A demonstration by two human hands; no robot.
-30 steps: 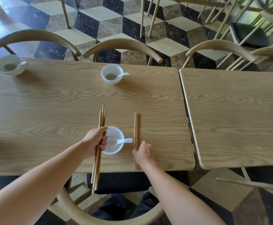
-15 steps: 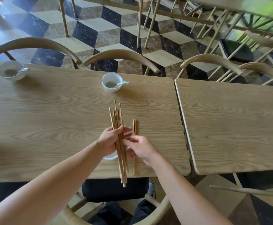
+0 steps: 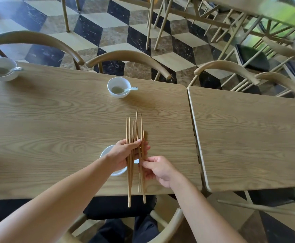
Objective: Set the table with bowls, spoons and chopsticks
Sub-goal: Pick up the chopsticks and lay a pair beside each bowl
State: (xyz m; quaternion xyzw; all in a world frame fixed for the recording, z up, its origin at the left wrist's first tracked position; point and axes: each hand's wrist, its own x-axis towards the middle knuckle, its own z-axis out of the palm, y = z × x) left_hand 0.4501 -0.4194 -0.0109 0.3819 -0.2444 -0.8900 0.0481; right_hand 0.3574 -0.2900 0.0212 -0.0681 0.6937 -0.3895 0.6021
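Cube-patterned floor tiles [image 3: 97, 34] in black, cream and brown run behind the long wooden table [image 3: 55, 130] you stand at, with curved-back chairs [image 3: 129, 57] tucked along its far edge and a second table [image 3: 252, 137] butted against it on the right. Your left hand [image 3: 123, 155] is wrapped around a loose bundle of chopsticks [image 3: 131, 134], fingers [image 3: 137, 143] curled over the sticks, which fan out toward the far side and overhang the near edge. Your right hand [image 3: 159, 170] pinches one or two sticks at the bundle's right side between thumb and fingertips; exactly how many I cannot tell. Under your left hand sits a white bowl [image 3: 108, 153], mostly hidden. A second bowl [image 3: 119, 87] with a spoon [image 3: 131, 89] stands across the table, and a third bowl [image 3: 1, 68] with its spoon [image 3: 16, 69] sits far left.
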